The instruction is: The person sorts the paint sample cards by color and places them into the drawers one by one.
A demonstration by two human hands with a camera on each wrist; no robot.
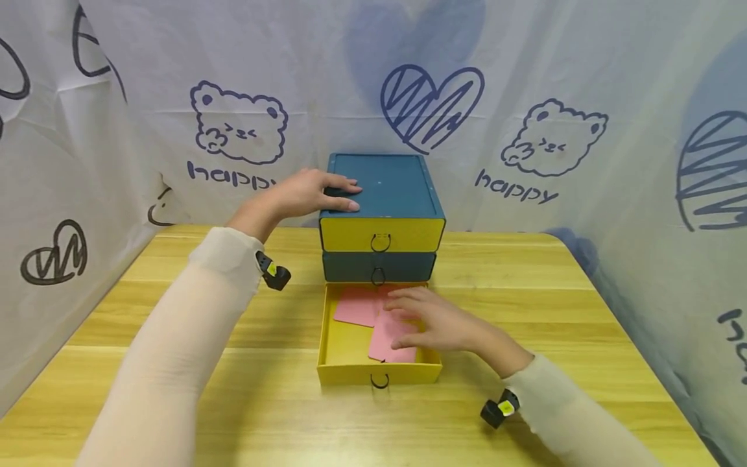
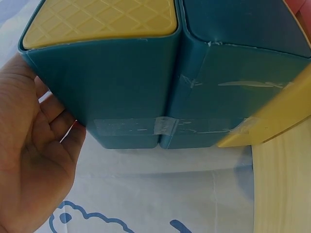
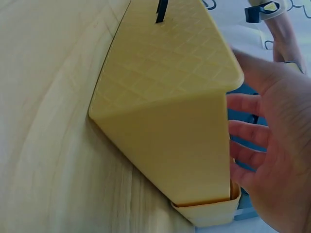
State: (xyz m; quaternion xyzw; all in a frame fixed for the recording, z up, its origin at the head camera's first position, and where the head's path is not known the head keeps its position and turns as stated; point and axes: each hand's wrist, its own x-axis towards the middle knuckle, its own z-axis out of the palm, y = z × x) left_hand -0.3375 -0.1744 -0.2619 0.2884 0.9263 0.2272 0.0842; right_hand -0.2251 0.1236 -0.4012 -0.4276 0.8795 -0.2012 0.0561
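Note:
A stacked drawer box (image 1: 379, 185) with a blue-green shell stands at the table's back. Its bottom yellow drawer (image 1: 341, 344) is pulled out toward me. Inside lie flat pink sheets (image 1: 356, 307), some near the back and one slanting toward the front right. My left hand (image 1: 312, 193) rests on the box's top at the left edge, fingers stretched over it. Over the right part of the drawer hovers my right hand (image 1: 434, 321), fingers spread above the pink sheets and partly hiding them. In the right wrist view its fingers reach past the drawer's side wall (image 3: 170, 150).
The upper yellow drawer front (image 1: 382, 234) and the blue-green middle one (image 1: 350, 266) are closed, each with a black ring pull. Behind the wooden table (image 1: 525, 279) hangs a white cloth (image 1: 327, 78) with bear and heart drawings.

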